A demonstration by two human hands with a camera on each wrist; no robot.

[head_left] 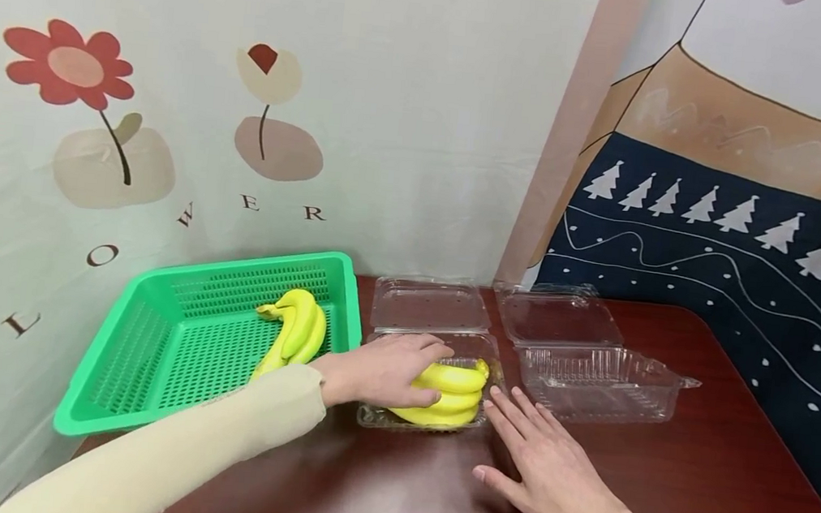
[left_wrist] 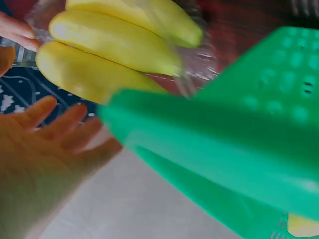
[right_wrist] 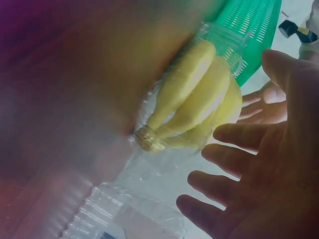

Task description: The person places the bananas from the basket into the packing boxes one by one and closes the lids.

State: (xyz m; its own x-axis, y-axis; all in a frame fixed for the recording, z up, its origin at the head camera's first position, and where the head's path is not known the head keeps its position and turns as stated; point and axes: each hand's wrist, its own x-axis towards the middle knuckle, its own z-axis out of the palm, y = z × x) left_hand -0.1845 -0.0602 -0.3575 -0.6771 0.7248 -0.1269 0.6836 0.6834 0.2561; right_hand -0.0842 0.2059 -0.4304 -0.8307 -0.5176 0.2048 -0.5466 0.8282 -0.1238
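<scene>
Cream sleeve (head_left: 218, 443), one; left hand (head_left: 392, 365), one: fingers extended, nothing grasped, held over the left end of a bunch of bananas (head_left: 445, 402); whether it touches the fruit cannot be told. Right hand (head_left: 556, 469), one: released, fingers straight and slightly spread, thumb apart, palm down, fingertips just beside the right edge of the same bunch's box; contact cannot be told.

Clear plastic box (head_left: 472, 345), front centre of the table (head_left: 639, 488): contains the bunch, fruit side by side, stem end to the right; attached lid (head_left: 431, 306) laid open behind.

Second plastic box (head_left: 597, 391), just to the right, matching, transparent, ribbed walls; its own lid (head_left: 559, 314) likewise folded back.

Green basket (head_left: 203, 361), rectangular, perforated, at the left: contains another bunch (head_left: 301, 332), near its right wall, partly hidden by the left arm.

Backdrop: pale flower-printed cloth (head_left: 422, 127); dark blue panel (head_left: 647, 236) with white trees, at right.
</scene>
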